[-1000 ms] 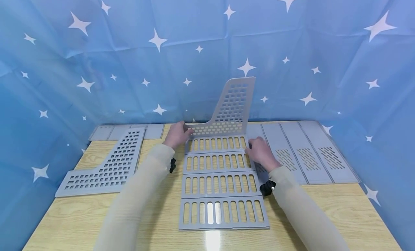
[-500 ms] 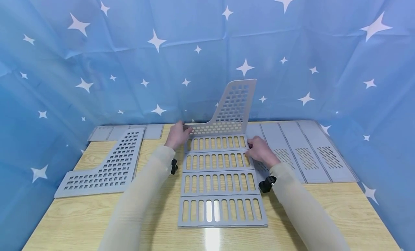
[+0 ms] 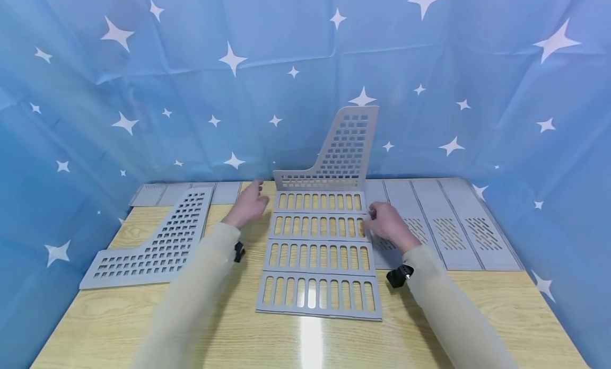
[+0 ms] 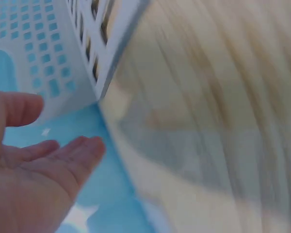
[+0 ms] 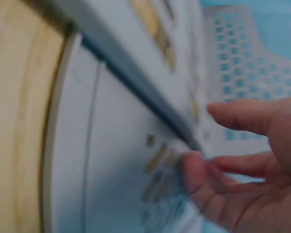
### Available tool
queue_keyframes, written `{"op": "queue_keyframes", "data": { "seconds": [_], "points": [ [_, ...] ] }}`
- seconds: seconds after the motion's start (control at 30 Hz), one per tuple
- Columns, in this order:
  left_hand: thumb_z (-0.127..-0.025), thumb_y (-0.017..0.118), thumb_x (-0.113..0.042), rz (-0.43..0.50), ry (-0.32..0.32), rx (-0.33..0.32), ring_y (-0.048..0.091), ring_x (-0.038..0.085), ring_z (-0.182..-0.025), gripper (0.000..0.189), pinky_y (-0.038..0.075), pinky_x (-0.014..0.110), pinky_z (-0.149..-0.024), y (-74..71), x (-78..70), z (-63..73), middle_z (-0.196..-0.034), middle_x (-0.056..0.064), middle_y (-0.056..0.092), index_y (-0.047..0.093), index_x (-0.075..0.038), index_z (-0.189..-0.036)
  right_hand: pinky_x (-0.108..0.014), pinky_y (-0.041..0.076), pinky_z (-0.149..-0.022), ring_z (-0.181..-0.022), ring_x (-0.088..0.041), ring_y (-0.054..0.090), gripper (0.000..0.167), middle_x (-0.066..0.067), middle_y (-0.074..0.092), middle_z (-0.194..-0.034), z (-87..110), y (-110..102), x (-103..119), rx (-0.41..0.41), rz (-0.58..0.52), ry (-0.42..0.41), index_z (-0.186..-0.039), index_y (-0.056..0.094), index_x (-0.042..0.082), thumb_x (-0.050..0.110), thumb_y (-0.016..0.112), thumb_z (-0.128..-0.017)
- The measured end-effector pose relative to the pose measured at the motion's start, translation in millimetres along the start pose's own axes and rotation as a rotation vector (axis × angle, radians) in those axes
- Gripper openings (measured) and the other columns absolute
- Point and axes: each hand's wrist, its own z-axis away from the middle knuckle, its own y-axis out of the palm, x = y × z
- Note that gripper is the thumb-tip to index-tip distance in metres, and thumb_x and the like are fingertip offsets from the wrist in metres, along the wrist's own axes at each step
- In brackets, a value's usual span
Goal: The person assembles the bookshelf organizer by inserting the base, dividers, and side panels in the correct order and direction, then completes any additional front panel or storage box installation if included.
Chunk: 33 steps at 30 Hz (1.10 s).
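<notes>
A light wooden table (image 3: pixel 143 316) with a glossy grain stands inside a blue fabric backdrop (image 3: pixel 143 93) printed with white stars. At the table's centre lies a flat grey plastic panel with four rows of upright slots (image 3: pixel 319 255), its near edge well short of the table's front edge. Along the panel's far edge a grey plastic L-shaped side piece pierced with brick-like holes (image 3: pixel 341 154) stands upright, its tall part rising at the right.

The person's left hand (image 3: pixel 248 202) hovers just left of the panel's far left corner, fingers relaxed and spread, holding nothing; the left wrist view shows an empty palm beside that corner. The right hand (image 3: pixel 387 223) sits at the panel's right edge, beside the second row of slots, fingers loosely curled with the tips at the edge; the blurred right wrist view does not settle whether they pinch it.

A matching grey perforated L-shaped piece (image 3: pixel 157 242) lies flat near the table's left edge. Four long grey slatted panels (image 3: pixel 448 226) lie side by side toward the right edge, and smaller grey flat panels (image 3: pixel 191 194) line the back left corner. Bare wood shows along the front edge and between the centre panel and the left piece.
</notes>
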Motion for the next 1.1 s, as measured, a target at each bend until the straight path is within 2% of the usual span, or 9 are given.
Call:
{"op": "queue_keyframes", "data": {
  "seconds": [0.13,0.27,0.47,0.6,0.7,0.8,0.87,1.0,1.1],
  "points": [
    [-0.106,0.051,-0.019,-0.118,-0.027,-0.014,0.032,0.047,-0.148,0.065,0.030,0.061,-0.119,-34.1,18.5,32.1,-0.161,0.029,0.031,0.023,0.006,-0.159,-0.038,0.045,-0.064,-0.076,-0.025,0.055,0.041,-0.017,0.060,-0.096,24.2,-5.3,2.5,0.120,0.026,0.046,-0.116,0.054,-0.005,0.026,0.073,-0.096],
    [-0.106,0.055,-0.023,-0.199,-0.127,-0.002,0.028,0.053,-0.146,0.072,0.029,0.066,-0.117,-73.4,50.1,60.8,-0.161,0.036,0.024,0.019,0.010,-0.159,-0.034,0.043,-0.057,-0.065,-0.022,0.052,0.035,-0.012,0.057,-0.082,40.5,1.2,5.3,0.175,0.065,0.046,-0.104,0.053,0.000,0.024,0.076,-0.093],
    [-0.096,0.073,-0.035,-0.301,-0.292,0.136,0.030,0.063,-0.138,0.105,0.034,0.071,-0.110,-119.3,95.4,95.6,-0.152,0.048,0.020,0.005,0.020,-0.155,-0.029,0.042,-0.048,-0.050,-0.019,0.056,0.019,-0.011,0.061,-0.064,43.9,14.3,11.1,0.142,0.074,0.070,-0.093,0.057,-0.001,0.013,0.071,-0.092],
    [-0.089,0.081,-0.045,-0.329,-0.368,0.203,0.029,0.065,-0.137,0.120,0.034,0.071,-0.110,-129.9,118.7,108.0,-0.149,0.050,0.021,0.004,0.022,-0.153,-0.029,0.041,-0.048,-0.046,-0.018,0.053,0.023,-0.005,0.054,-0.054,43.0,12.2,9.5,0.116,0.047,0.058,-0.075,0.055,0.005,0.015,0.065,-0.094],
    [-0.084,0.083,-0.051,-0.333,-0.374,0.190,0.035,0.064,-0.133,0.123,0.036,0.071,-0.107,-131.1,129.7,110.2,-0.145,0.050,0.027,0.011,0.023,-0.152,-0.030,0.041,-0.050,-0.047,-0.018,0.053,0.032,-0.001,0.048,-0.052,40.0,7.8,3.4,0.093,0.026,0.021,-0.068,0.047,0.010,0.017,0.060,-0.097],
    [-0.081,0.087,-0.049,-0.331,-0.357,0.127,0.052,0.057,-0.118,0.118,0.045,0.068,-0.099,-131.7,134.9,110.1,-0.132,0.045,0.045,0.021,0.021,-0.149,-0.030,0.043,-0.051,-0.047,-0.019,0.058,0.033,-0.002,0.050,-0.053,36.1,6.6,-3.7,0.064,-0.005,0.001,-0.069,0.047,0.009,0.017,0.060,-0.098],
    [-0.077,0.090,-0.047,-0.340,-0.352,0.078,0.056,0.052,-0.109,0.118,0.047,0.067,-0.094,-131.4,137.3,109.6,-0.124,0.041,0.049,0.024,0.021,-0.148,-0.031,0.045,-0.051,-0.047,-0.018,0.059,0.029,-0.003,0.054,-0.055,34.5,7.5,-8.9,0.058,-0.034,0.000,-0.073,0.049,0.008,0.016,0.061,-0.098],
    [-0.075,0.093,-0.042,-0.326,-0.349,-0.015,0.050,0.054,-0.112,0.127,0.043,0.070,-0.097,-131.2,139.0,107.9,-0.133,0.046,0.039,0.014,0.018,-0.155,-0.032,0.052,-0.053,-0.048,-0.018,0.059,0.024,-0.005,0.055,-0.060,33.9,9.6,-16.1,0.087,-0.119,0.002,-0.079,0.050,0.006,0.013,0.061,-0.098],
    [-0.081,0.089,-0.033,-0.301,-0.311,-0.096,0.052,0.054,-0.113,0.117,0.045,0.068,-0.096,-133.6,133.6,108.1,-0.135,0.046,0.039,0.014,0.018,-0.155,-0.034,0.052,-0.055,-0.050,-0.020,0.058,0.024,-0.006,0.054,-0.061,34.8,9.3,-19.4,0.122,-0.178,-0.001,-0.082,0.047,0.005,0.013,0.061,-0.100]
  ]
}}
